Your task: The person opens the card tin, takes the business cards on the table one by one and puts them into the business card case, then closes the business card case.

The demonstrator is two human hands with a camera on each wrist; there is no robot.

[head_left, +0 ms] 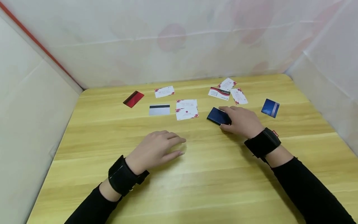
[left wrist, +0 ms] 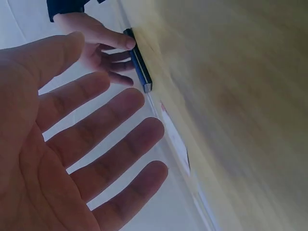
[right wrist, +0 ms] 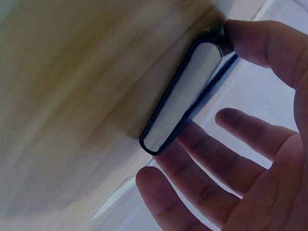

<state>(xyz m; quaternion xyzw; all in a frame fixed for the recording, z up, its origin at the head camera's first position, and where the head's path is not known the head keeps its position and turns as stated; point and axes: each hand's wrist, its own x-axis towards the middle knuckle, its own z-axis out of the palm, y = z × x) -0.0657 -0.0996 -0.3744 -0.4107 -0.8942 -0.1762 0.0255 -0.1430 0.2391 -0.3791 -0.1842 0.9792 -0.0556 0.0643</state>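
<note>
A dark blue card case (head_left: 217,116) with a pale side face (right wrist: 183,98) lies on the wooden table, right of centre. My right hand (head_left: 241,120) holds it by its right end, thumb on the near edge and fingers at the far edge. In the right wrist view the thumb meets one corner and the fingertips reach behind the case. My left hand (head_left: 156,149) hovers low over the table at centre left, fingers spread and nothing in them. From the left wrist view, the card case (left wrist: 139,62) and the right hand (left wrist: 98,41) appear beyond its fingers.
Behind the hands lie a red card (head_left: 133,99), a white striped card (head_left: 159,109), a floral card (head_left: 164,91), overlapping floral cards (head_left: 186,109) and a red-and-black printed card (head_left: 219,93) beside more floral cards (head_left: 239,96). A blue card (head_left: 270,108) lies right. Pale curtains (head_left: 173,40) enclose the table.
</note>
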